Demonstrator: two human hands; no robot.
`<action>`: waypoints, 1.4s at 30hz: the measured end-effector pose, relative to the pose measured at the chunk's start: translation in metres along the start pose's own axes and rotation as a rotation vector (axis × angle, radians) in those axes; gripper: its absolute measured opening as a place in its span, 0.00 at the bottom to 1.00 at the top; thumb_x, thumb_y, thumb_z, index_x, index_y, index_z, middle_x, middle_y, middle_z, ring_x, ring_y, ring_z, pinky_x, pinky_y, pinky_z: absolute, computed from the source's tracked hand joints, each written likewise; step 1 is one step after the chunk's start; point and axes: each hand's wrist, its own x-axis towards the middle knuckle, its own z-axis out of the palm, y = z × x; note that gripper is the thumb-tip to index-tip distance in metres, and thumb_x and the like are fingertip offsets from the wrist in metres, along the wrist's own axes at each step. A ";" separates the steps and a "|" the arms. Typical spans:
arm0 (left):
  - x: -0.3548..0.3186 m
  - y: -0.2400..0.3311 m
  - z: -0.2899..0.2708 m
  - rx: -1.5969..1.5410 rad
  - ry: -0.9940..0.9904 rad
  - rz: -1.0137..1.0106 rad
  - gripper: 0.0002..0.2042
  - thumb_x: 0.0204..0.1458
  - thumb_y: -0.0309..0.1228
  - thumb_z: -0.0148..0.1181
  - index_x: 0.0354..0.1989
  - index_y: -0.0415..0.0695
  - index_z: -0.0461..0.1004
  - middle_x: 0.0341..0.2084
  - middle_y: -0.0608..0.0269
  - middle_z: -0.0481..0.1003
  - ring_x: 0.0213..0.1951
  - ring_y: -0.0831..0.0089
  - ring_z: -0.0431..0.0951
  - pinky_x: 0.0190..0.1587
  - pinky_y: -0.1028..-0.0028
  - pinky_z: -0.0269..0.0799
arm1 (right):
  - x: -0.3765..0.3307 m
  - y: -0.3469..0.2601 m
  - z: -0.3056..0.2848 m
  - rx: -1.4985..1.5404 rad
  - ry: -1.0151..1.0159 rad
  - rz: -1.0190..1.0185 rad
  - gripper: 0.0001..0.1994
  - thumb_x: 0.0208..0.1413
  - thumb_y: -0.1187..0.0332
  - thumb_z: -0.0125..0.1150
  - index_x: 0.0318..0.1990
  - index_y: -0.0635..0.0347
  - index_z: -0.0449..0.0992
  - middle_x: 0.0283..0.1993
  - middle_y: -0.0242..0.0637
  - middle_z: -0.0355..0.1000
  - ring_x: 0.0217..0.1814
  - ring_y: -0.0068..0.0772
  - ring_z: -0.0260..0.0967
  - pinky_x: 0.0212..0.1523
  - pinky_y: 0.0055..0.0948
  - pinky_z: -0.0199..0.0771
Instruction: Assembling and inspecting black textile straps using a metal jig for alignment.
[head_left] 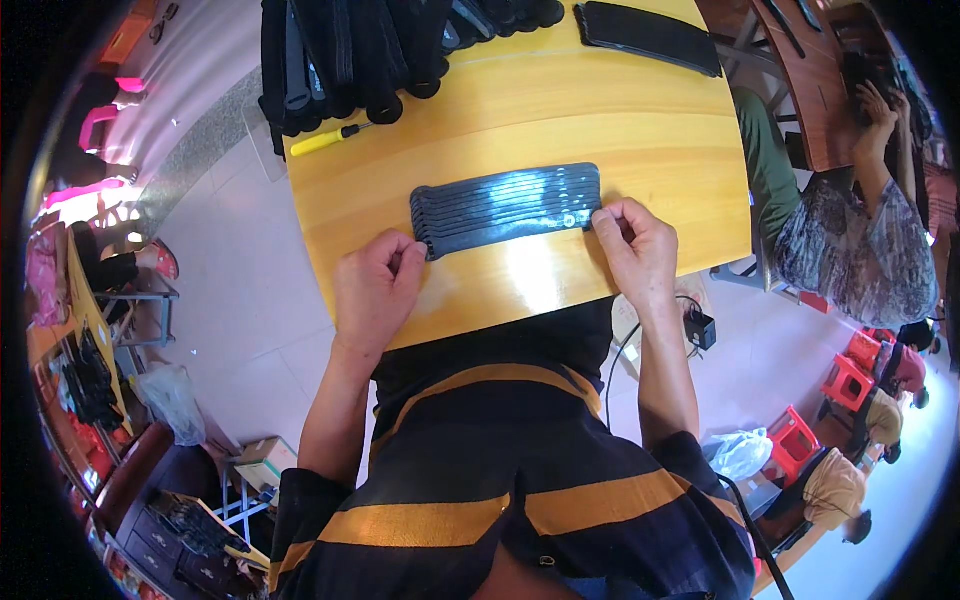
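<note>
A row of black straps [505,208] lies fanned and overlapping on the yellow wooden table [680,150], with light glinting off its upper part. The straps' rounded ends line up at the left. My left hand [380,285] is closed, thumb and forefinger pinching the near left corner of the row. At the right end, my right hand [638,255] pinches the near corner between thumb and curled fingers. Both wrists rest close to the table's near edge.
A big heap of black and grey straps [345,55] covers the far left of the table. Beside it lies a yellow-handled tool [318,143]. A dark flat stack [650,38] sits at the far right edge. Another person [850,240] sits to the right.
</note>
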 end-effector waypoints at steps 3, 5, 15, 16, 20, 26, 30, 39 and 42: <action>0.000 0.000 0.000 0.006 -0.002 0.006 0.08 0.56 0.27 0.64 0.26 0.38 0.76 0.14 0.56 0.72 0.16 0.69 0.72 0.22 0.69 0.67 | 0.000 -0.001 -0.001 -0.023 -0.005 0.006 0.10 0.60 0.66 0.66 0.31 0.62 0.79 0.20 0.35 0.73 0.21 0.24 0.69 0.26 0.27 0.69; 0.000 0.000 0.000 0.011 0.001 0.010 0.08 0.56 0.27 0.64 0.26 0.38 0.76 0.14 0.56 0.72 0.16 0.68 0.72 0.22 0.69 0.67 | 0.001 0.001 -0.001 -0.029 -0.008 0.006 0.10 0.60 0.65 0.66 0.31 0.62 0.79 0.20 0.35 0.73 0.21 0.25 0.69 0.26 0.27 0.69; 0.001 -0.002 -0.001 0.044 -0.005 -0.008 0.09 0.56 0.29 0.65 0.26 0.39 0.77 0.15 0.56 0.74 0.17 0.66 0.75 0.23 0.68 0.68 | 0.002 -0.010 0.000 -0.111 0.004 -0.007 0.09 0.59 0.65 0.65 0.31 0.62 0.78 0.20 0.39 0.74 0.21 0.30 0.71 0.26 0.30 0.69; 0.002 -0.003 -0.001 0.040 -0.001 0.005 0.08 0.56 0.29 0.65 0.27 0.39 0.77 0.15 0.56 0.74 0.17 0.66 0.75 0.23 0.68 0.69 | 0.002 -0.010 0.000 -0.109 0.002 -0.007 0.09 0.59 0.65 0.65 0.31 0.62 0.78 0.20 0.39 0.74 0.21 0.30 0.71 0.26 0.30 0.69; 0.001 -0.002 0.000 0.009 0.003 -0.028 0.08 0.56 0.29 0.65 0.27 0.39 0.78 0.15 0.56 0.74 0.17 0.67 0.74 0.24 0.69 0.69 | 0.002 -0.010 0.002 -0.105 0.003 0.014 0.10 0.59 0.65 0.64 0.31 0.61 0.78 0.20 0.39 0.73 0.21 0.30 0.71 0.27 0.30 0.69; 0.002 0.002 0.000 0.005 -0.004 -0.048 0.08 0.56 0.28 0.65 0.28 0.38 0.78 0.15 0.56 0.73 0.17 0.69 0.73 0.24 0.70 0.69 | 0.002 -0.008 0.001 -0.112 0.006 0.017 0.09 0.59 0.65 0.64 0.31 0.61 0.78 0.19 0.37 0.72 0.21 0.29 0.69 0.27 0.30 0.69; 0.002 0.004 0.000 -0.021 -0.009 -0.048 0.08 0.55 0.28 0.65 0.27 0.37 0.77 0.14 0.56 0.73 0.16 0.70 0.72 0.23 0.70 0.67 | 0.003 -0.009 0.001 -0.113 0.002 0.021 0.10 0.60 0.65 0.63 0.31 0.60 0.77 0.19 0.36 0.70 0.21 0.28 0.67 0.27 0.29 0.68; 0.004 0.006 0.000 0.021 -0.013 -0.058 0.08 0.56 0.26 0.65 0.27 0.37 0.77 0.14 0.61 0.70 0.17 0.77 0.68 0.23 0.73 0.64 | 0.003 -0.009 0.002 -0.078 0.004 0.021 0.09 0.60 0.66 0.63 0.30 0.61 0.76 0.19 0.36 0.70 0.20 0.27 0.67 0.26 0.29 0.68; 0.003 0.007 0.001 0.017 -0.011 -0.088 0.08 0.55 0.27 0.65 0.26 0.38 0.76 0.13 0.58 0.72 0.16 0.72 0.70 0.22 0.70 0.66 | 0.002 -0.012 0.003 -0.042 -0.005 0.038 0.09 0.60 0.67 0.63 0.30 0.61 0.76 0.19 0.37 0.70 0.20 0.28 0.68 0.26 0.29 0.68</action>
